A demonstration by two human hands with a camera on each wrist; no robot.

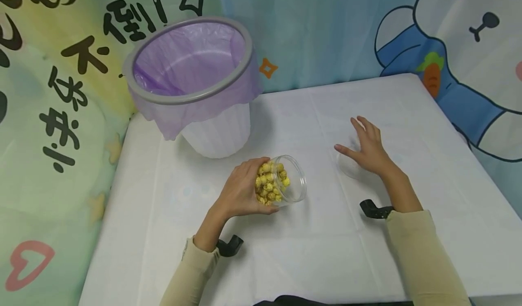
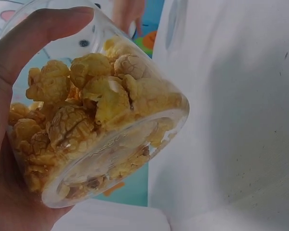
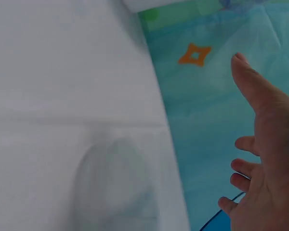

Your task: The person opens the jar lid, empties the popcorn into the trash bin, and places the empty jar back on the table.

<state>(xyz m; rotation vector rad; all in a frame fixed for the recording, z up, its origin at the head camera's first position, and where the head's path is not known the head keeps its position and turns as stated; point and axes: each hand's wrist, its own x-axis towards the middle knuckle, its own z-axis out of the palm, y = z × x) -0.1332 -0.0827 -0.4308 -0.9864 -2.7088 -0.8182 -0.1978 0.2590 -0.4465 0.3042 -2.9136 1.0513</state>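
A clear plastic jar (image 1: pixel 301 183), partly filled with yellow popcorn (image 1: pixel 269 187), lies tilted in my left hand (image 1: pixel 240 188) with its uncovered mouth facing right. My thumb and fingers wrap round its sides. In the left wrist view the jar's base (image 2: pixel 118 156) faces the camera, and popcorn (image 2: pixel 72 125) rests against the lower wall. Over to the right, my right hand (image 1: pixel 369 152) hovers with fingers spread and holds nothing. Below it a clear round lid (image 1: pixel 350 169) lies on the table. The right wrist view shows that lid (image 3: pixel 118 187) apart from the hand (image 3: pixel 274 149).
A white bin with a grey rim (image 1: pixel 191 98) and a purple liner (image 1: pixel 191 61) stands at the table's back left, beyond the jar. A white cloth covers the table (image 1: pixel 310 260). Printed curtains (image 1: pixel 318 34) hang behind and at the left.
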